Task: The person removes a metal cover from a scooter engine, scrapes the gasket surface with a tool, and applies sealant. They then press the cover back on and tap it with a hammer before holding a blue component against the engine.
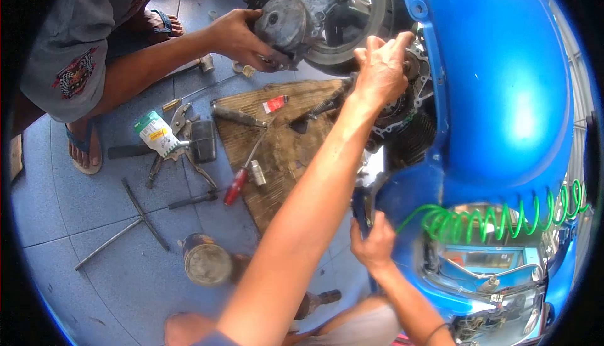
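My left hand [380, 72] reaches over the exposed engine [412, 94] of a blue scooter [503, 75], fingers apart, with nothing visible held. Lower down, my right hand [375, 240] is closed around a dark, narrow part beneath the body panel; what it is cannot be made out. A co-worker's hand [242, 37] grips a round grey metal cover [283, 22] beside the wheel [377, 15]. The co-worker's other hand shows only in part at the top of that cover.
Brown cardboard [248, 147] bears a red-handled screwdriver [236, 187], a socket [257, 173] and a small red packet [275, 103]. Left of it lie a mallet [202, 140], a T-wrench [141, 217] and a tin [207, 262]. A green coiled hose [491, 220] crosses the lower right.
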